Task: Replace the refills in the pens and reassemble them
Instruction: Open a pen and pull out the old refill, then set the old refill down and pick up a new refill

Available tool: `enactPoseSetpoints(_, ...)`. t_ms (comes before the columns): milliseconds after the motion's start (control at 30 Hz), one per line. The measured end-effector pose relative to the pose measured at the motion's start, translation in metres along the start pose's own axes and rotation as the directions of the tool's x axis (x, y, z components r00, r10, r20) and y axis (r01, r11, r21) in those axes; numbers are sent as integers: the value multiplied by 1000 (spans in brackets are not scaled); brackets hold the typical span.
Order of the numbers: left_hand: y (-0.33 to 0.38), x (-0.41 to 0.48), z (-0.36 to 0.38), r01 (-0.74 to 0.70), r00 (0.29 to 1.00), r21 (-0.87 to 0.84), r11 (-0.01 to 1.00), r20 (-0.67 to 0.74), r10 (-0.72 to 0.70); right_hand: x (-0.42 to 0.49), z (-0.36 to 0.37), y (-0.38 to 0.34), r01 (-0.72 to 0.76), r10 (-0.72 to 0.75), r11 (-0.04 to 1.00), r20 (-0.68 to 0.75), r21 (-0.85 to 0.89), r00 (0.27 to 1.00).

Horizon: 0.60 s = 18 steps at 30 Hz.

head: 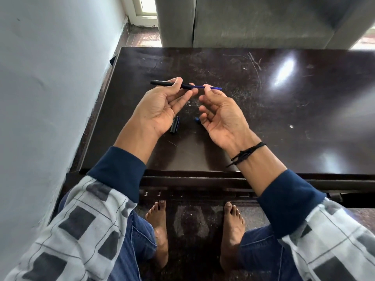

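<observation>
View from above of a person seated at a dark, scratched table [284,118]. In the centre of the frame, raised above the table, the left hand [162,106] grips a black pen barrel [162,82] between thumb and fingers, held level so its open end faces right. The right hand [221,116] pinches a thin blue refill [215,88] at its fingertips, the other fingers loosely curled. The refill lines up with the barrel and sits partly inside it, tip pointing right; whether it is going in or coming out cannot be told. Just below the hands, a black cap [175,125] and a small blue piece [196,119], likely the pen's tip section, lie on the table, probably set aside for reassembly.
</observation>
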<state>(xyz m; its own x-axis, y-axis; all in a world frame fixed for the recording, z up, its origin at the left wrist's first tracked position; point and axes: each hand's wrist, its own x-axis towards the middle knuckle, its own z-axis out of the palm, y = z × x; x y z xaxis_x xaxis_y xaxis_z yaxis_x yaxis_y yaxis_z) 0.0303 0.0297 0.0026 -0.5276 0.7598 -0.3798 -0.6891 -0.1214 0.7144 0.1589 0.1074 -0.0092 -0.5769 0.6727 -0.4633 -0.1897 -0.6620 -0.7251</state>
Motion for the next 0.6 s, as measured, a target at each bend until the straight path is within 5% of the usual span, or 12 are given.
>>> enactPoseSetpoints(367,13,7,-11,-66,994,-10,998,-87,65,-1,-4,-35,274,-278,961,-169,-44,946)
enactPoseSetpoints(600,11,6,-7,-110,989,182,977,-80,126,6,-26,-65,279,-414,780,-128,-559,901)
